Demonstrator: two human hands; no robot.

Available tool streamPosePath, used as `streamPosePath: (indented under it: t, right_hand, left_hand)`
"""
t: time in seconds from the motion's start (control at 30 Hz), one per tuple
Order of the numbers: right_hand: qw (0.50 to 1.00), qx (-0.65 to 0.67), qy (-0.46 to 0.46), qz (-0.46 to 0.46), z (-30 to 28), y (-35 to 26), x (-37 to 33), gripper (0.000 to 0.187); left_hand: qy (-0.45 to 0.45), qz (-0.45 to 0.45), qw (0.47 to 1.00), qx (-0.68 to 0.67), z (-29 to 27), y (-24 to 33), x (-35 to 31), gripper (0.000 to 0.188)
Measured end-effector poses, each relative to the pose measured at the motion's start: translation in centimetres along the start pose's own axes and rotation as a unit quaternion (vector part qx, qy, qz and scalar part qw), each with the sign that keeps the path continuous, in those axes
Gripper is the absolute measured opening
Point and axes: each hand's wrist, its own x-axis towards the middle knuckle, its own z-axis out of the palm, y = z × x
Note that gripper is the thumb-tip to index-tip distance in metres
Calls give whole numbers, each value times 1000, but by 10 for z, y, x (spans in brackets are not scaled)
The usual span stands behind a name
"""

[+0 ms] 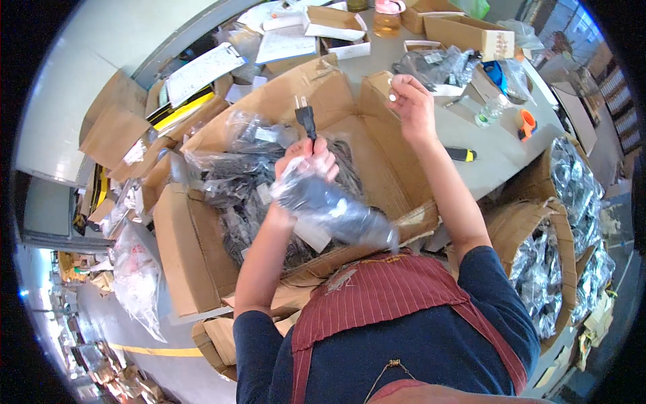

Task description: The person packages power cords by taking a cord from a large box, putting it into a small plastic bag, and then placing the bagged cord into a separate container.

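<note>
My left hand [311,160] is closed around a black power cord just below its three-pronged plug [305,117], which points up and away from me. The rest of the cord is coiled inside a clear plastic bag [340,210], blurred by motion, hanging toward my apron. Off to the right, my raised right hand [412,106] pinches a small white round piece [392,97], too small to name. Beneath my left hand stands an open cardboard box [387,165], with several bagged black cords [219,178] piled mostly in its left half.
On the grey table lie a yellow-and-black utility knife [461,154], an orange tape roll [527,124] and a clear bottle [490,113]. Cartons of bagged goods [538,283] stand at my right. Papers [202,73] and small boxes [468,35] crowd the far side.
</note>
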Motion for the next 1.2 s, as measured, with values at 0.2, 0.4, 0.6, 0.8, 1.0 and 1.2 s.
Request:
streamPosePath:
  t: [0.2,0.4,0.6,0.8,1.0,1.2]
  right_hand:
    - [996,-53,-74,5,10,4,-13,5]
    - [982,-92,-166,-1,34,-12,-39,8]
    - [924,-195,-325,-58,75,-62,-87,7]
    - [877,-314,-312,-190,76,-62,-93,8]
    - [876,-329,-305,-177,76,-66,-100,9]
    - [820,-443,-305,-196,80,-68,-102,9]
  left_hand:
    - [-325,-86,916,-219,25,-9,3,33]
    - [-382,-117,885,-240,34,-18,2,33]
    - [-355,-161,895,-219,29,-18,-1,32]
    - [-305,-199,917,-159,31,-17,-5,33]
    - [-299,-195,916,-184,34,-18,-7,27]
    - [-265,-193,928,-178,34,-16,-11,29]
